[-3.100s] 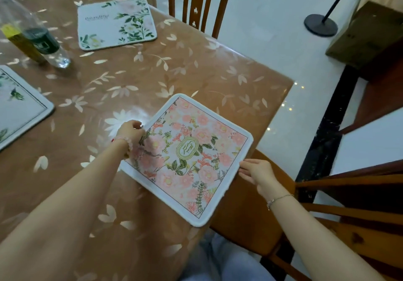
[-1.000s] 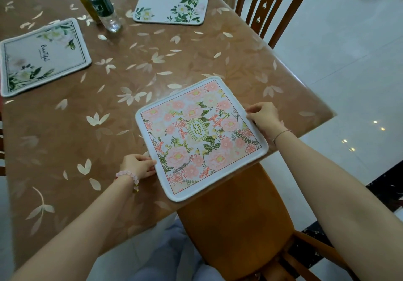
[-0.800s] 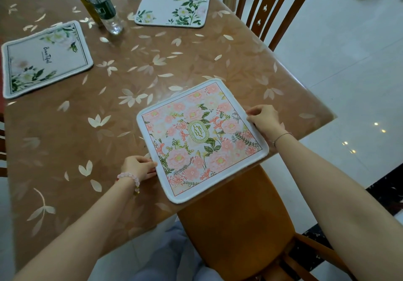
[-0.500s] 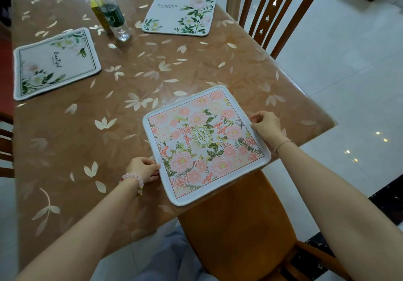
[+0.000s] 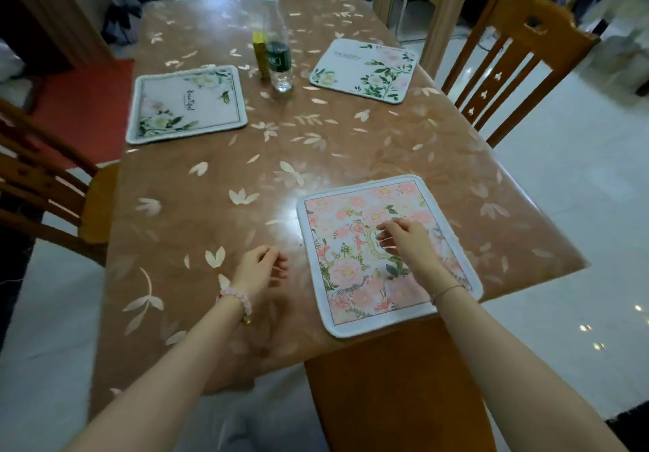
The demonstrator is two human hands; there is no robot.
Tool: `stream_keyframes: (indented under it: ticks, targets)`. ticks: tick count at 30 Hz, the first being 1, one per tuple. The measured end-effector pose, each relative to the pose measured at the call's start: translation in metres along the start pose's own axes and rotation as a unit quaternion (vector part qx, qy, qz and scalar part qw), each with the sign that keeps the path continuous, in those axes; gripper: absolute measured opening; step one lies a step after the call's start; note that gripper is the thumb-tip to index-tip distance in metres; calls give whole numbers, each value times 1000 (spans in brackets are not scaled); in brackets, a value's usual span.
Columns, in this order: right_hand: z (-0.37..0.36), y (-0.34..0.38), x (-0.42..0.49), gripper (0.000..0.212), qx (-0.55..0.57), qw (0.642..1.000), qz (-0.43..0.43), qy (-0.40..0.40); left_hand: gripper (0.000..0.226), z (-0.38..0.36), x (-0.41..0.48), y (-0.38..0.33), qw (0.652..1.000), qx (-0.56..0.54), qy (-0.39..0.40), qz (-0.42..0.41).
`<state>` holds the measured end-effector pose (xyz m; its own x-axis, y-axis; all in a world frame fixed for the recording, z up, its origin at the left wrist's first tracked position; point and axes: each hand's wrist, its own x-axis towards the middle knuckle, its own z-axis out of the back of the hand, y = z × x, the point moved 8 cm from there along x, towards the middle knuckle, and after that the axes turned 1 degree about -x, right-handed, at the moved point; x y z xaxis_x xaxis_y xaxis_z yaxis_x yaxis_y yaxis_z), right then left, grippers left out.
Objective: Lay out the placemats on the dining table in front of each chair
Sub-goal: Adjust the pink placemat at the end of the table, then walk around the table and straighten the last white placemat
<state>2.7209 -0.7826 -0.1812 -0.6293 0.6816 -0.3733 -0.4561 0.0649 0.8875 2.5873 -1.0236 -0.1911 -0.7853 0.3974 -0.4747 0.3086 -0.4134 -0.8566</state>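
Observation:
A pink flowered placemat (image 5: pixel 354 276) lies flat at the table's near right edge, above a wooden chair seat (image 5: pixel 393 381). My right hand (image 5: pixel 404 241) hovers over its middle, fingers loosely curled, holding nothing. My left hand (image 5: pixel 261 269) floats above the bare table just left of that mat, fingers apart and empty. Two white mats with green leaves lie further off: one at the left side (image 5: pixel 186 104), one at the far right (image 5: pixel 365 70).
The brown table (image 5: pixel 217 185) has a leaf-patterned cover. A clear water bottle (image 5: pixel 279 55) and a yellow box (image 5: pixel 260 55) stand between the white mats. Wooden chairs stand at the left (image 5: pixel 45 177) and far right (image 5: pixel 509 62). Pale tile floor lies to the right.
Both hands have let go of the pink mat's edges. The right hand moved in over its centre, the left drew away to the left. The view lifted to take in more of the table.

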Motion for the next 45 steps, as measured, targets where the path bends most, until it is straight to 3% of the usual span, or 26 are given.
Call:
stream_keyframes:
  ticks: [8, 17, 23, 29, 36, 45]
  targets:
    - [-155, 68, -48, 26, 24, 996, 33, 73, 32, 162, -17, 9, 988, -118, -92, -36]
    - [-434, 125, -143, 22, -17, 973, 70, 217, 30, 432, -77, 84, 954, -200, -220, -35]
    - [-593, 166, -209, 26, -40, 946, 91, 309, 30, 595, -127, 112, 909, -258, -324, -52]
    - [-707, 211, -232, 25, -26, 932, 111, 344, 26, 697, -138, 121, 867, -296, -392, -78]
    - [-869, 260, -208, 23, 5, 907, 114, 405, 29, 815, -70, 129, 848, -322, -413, -82]
    - [-1058, 387, -131, 23, 41, 909, 100, 402, 27, 1007, 76, 41, 859, -301, -398, -115]
